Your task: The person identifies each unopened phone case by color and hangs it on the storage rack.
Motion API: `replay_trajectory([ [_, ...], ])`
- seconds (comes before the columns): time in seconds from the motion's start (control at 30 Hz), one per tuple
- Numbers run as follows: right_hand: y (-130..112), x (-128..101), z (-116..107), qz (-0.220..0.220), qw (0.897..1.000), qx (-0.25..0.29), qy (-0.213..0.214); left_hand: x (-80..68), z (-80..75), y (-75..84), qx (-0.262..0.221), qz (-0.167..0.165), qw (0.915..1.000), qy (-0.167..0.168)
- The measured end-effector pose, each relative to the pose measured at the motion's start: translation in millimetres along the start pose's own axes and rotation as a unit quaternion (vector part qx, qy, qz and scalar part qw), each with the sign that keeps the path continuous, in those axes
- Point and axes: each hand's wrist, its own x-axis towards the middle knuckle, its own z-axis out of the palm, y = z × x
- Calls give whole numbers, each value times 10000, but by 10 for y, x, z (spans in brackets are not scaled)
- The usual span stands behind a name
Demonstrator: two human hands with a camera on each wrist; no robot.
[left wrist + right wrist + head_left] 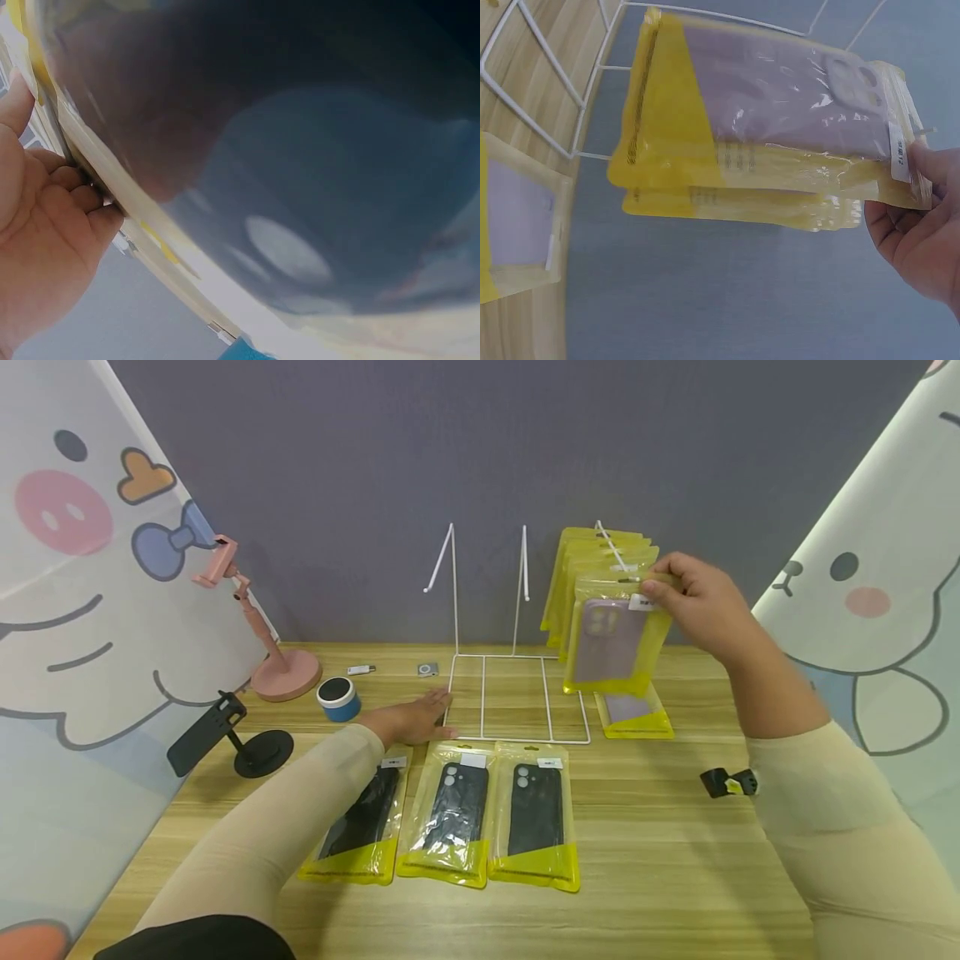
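My right hand pinches the top corner of a clear-and-yellow bag with a lilac phone case, also seen in the right wrist view. The bag's hang hole is at the tip of the rack's right hook; in the right wrist view the white hook tip pokes out past the bag. Behind it, several similar yellow bags hang on that hook. My left hand rests at the left edge of the white wire rack, fingers extended. A bagged black phone case fills much of the left wrist view.
Three bagged black phone cases lie before the rack; another lilac one lies at its right. Leftward stand a pink phone stand, a black phone stand and a blue jar. A small black object lies near my right forearm.
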Motion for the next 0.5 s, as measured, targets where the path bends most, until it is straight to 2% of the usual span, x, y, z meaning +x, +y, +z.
replay_trajectory([
  [0.2, 61, 101, 51, 190, 9998, -9, -85, 5, 12, -3, -34, -13, 10000, -25],
  [0.5, 119, 335, 91, 305, 9994, 129, -60, 10, -11, 1, 166, 5, 9999, -15],
])
